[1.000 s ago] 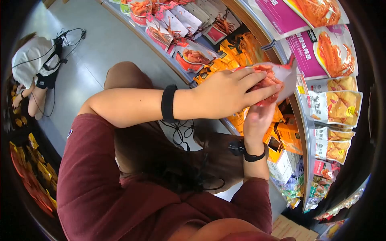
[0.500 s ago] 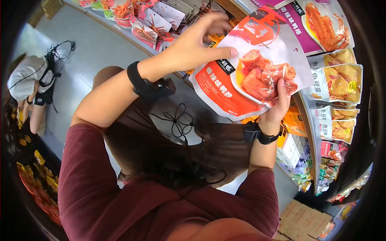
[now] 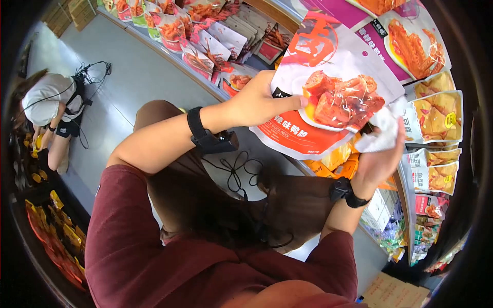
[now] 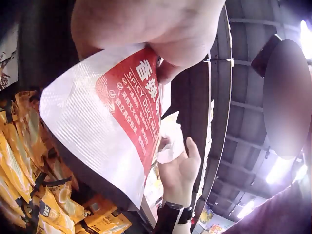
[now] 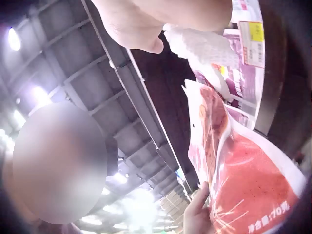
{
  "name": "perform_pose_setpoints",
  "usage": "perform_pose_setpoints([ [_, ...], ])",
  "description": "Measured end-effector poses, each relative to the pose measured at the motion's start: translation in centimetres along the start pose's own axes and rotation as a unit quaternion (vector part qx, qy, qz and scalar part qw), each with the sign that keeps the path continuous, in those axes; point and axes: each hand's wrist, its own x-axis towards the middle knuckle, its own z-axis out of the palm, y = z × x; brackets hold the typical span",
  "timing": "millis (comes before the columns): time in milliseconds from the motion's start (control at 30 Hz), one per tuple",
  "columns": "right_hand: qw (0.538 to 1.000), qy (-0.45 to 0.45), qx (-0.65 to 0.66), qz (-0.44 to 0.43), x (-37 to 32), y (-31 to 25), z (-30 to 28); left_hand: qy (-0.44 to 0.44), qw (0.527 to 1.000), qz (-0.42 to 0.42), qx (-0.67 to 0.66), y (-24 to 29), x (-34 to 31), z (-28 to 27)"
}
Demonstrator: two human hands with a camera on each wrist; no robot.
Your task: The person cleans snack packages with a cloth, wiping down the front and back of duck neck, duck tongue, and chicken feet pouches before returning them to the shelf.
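Note:
My left hand point(image 3: 251, 105) grips the left side of a white and red pouch of spicy duck neck point(image 3: 341, 100), its thumb lying across the front. The pouch's printed face is turned up in the head view, showing a picture of meat chunks. At its right edge, my right hand point(image 3: 380, 161) holds a crumpled white tissue point(image 3: 384, 128), with the thumb raised. The left wrist view shows the pouch's lower part close up and the tissue point(image 4: 170, 139) beyond it. From the right wrist, the tissue point(image 5: 202, 46) hangs by the fingers above the tilted pouch.
Shelves on the right carry purple pouches point(image 3: 411, 43) and fish tofu packs point(image 3: 436, 120). Orange packets point(image 4: 58, 204) lie below the pouch, and red and white pouches point(image 3: 195, 46) fill the shelf farther left. Another person point(image 3: 51, 102) crouches across the aisle. A black cable point(image 3: 233, 172) lies on the floor.
The left hand has gone from lying over the pouch, to partly lifted, to gripping its left side. The right hand has left the pouch's edge and moved right, and the white tissue now shows in it.

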Motion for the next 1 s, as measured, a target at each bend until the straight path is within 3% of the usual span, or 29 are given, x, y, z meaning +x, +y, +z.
perform_pose_setpoints([
  [67,0.986,0.023,-0.099,-0.132,-0.5,-1.3,1.6,0.01,1.0,0.023,0.006,0.0,0.1,0.1],
  [133,0.979,-0.004,-0.128,-0.156,-1.6,-1.0,1.7,0.02,0.999,0.004,-0.026,0.0,-0.1,0.6],
  [167,0.902,-0.105,-0.322,-0.269,-1.7,-0.3,1.6,0.016,0.999,0.002,-0.03,-0.1,-0.1,0.8],
  [200,0.765,-0.2,-0.494,-0.361,-1.9,0.4,1.8,0.019,1.0,0.013,-0.01,-0.1,-0.2,1.1],
  [267,0.755,-0.284,-0.499,-0.316,-2.7,1.3,4.8,0.016,1.0,0.024,0.011,-0.2,-0.3,1.4],
  [400,0.763,-0.331,-0.47,-0.298,-3.7,2.8,6.1,0.061,0.998,-0.006,-0.013,0.0,-0.5,1.5],
  [533,0.719,-0.472,-0.431,-0.275,-5.9,4.0,6.5,0.08,0.995,-0.059,0.002,-0.2,-0.6,0.6],
  [567,0.721,-0.473,-0.426,-0.274,-6.4,4.2,7.1,0.089,0.996,-0.022,-0.004,-0.2,-0.5,0.8],
  [633,0.723,-0.475,-0.422,-0.271,-6.5,4.1,7.3,0.077,0.996,-0.043,-0.007,0.3,-0.5,0.5],
  [667,0.693,-0.469,-0.46,-0.296,-5.9,4.0,7.1,0.065,0.996,-0.062,-0.008,0.4,-0.5,0.3],
  [700,0.661,-0.463,-0.495,-0.321,-5.2,3.9,6.8,0.073,0.997,-0.01,0.003,0.0,-0.3,0.7],
  [733,0.661,-0.464,-0.496,-0.32,-4.6,3.8,6.5,0.073,0.997,-0.011,0.001,-0.3,-0.3,0.9],
  [867,0.746,-0.296,-0.502,-0.321,-1.6,4.0,4.8,0.038,0.998,0.035,0.037,-0.3,-0.5,1.7],
  [933,0.766,-0.286,-0.496,-0.292,-1.4,4.0,4.5,0.017,0.999,-0.026,0.019,-0.3,-0.6,1.8],
  [1000,0.774,-0.327,-0.463,-0.283,-2.2,4.3,5.4,0.015,0.999,-0.028,0.04,-0.4,-0.4,1.7],
])
